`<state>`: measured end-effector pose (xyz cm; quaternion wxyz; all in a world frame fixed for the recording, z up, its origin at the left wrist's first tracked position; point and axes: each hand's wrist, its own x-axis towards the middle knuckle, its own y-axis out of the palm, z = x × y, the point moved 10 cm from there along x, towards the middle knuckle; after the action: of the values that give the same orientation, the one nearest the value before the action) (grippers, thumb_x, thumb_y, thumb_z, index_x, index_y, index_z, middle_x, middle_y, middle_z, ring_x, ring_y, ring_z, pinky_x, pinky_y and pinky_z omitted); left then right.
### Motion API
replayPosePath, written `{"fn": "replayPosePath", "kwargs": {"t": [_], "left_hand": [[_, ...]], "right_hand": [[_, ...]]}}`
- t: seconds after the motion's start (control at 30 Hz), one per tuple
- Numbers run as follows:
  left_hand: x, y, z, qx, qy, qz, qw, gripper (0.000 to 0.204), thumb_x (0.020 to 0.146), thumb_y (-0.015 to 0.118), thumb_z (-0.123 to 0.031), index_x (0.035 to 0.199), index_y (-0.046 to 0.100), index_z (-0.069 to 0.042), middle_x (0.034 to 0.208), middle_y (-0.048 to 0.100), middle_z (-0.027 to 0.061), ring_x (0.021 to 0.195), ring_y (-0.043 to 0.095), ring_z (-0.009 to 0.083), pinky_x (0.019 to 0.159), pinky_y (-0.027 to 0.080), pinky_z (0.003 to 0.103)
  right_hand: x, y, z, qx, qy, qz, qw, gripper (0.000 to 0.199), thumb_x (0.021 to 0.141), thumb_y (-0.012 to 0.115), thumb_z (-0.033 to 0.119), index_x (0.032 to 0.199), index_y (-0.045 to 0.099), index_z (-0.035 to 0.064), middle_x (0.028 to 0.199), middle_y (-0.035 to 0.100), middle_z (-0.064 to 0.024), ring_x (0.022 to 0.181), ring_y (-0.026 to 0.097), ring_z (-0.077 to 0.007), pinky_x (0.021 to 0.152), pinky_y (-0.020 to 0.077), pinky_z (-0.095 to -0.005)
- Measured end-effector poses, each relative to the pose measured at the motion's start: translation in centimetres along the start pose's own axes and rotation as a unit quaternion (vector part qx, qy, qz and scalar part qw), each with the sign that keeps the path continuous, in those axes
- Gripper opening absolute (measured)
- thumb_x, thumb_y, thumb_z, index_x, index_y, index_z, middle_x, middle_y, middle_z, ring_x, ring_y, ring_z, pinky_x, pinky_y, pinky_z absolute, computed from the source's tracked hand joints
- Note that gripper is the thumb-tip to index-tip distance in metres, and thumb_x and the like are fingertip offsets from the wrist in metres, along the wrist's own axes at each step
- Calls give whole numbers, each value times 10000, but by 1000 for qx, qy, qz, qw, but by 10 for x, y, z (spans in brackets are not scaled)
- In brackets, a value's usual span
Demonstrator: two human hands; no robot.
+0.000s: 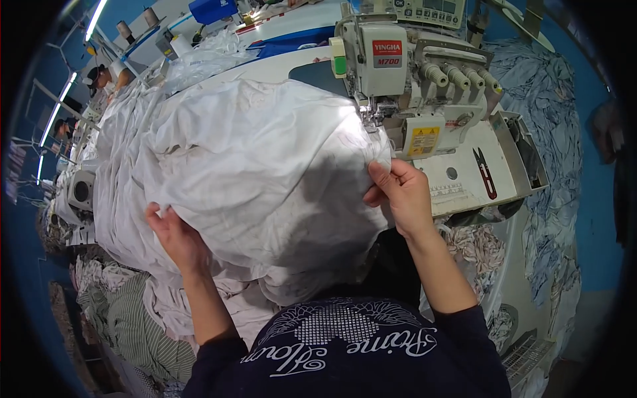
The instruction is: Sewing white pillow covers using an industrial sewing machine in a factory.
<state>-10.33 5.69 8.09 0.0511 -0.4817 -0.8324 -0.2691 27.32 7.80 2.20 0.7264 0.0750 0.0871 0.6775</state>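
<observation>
White cloth (259,166) is lying bunched over the surface (279,66), one edge sitting under the sewing machine (398,73) needle – stitching seems barely started. Right hand (401,196) is pinching that edge; left hand (174,235) is gripping the near fold – most still loose.

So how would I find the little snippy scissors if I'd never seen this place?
Find the big cream sewing machine at the top. On its flat white table, right of the right hand, lie the thread snips. They are the only small black-and-red thing there, away from the white fabric.
</observation>
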Motion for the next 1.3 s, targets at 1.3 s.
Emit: {"fn": "replayPosePath", "kwargs": {"t": [1.3], "left_hand": [[215,188,-117,-84,203,211,953,163,938,387,-32,974,537,20,1015,595,143,976,589,223,917,472,326]], "right_hand": [[6,-7,2,37,31,42,998,166,846,638,153,847,571,1,669,575,-22,468,553,-103,446,449,-213]]}}
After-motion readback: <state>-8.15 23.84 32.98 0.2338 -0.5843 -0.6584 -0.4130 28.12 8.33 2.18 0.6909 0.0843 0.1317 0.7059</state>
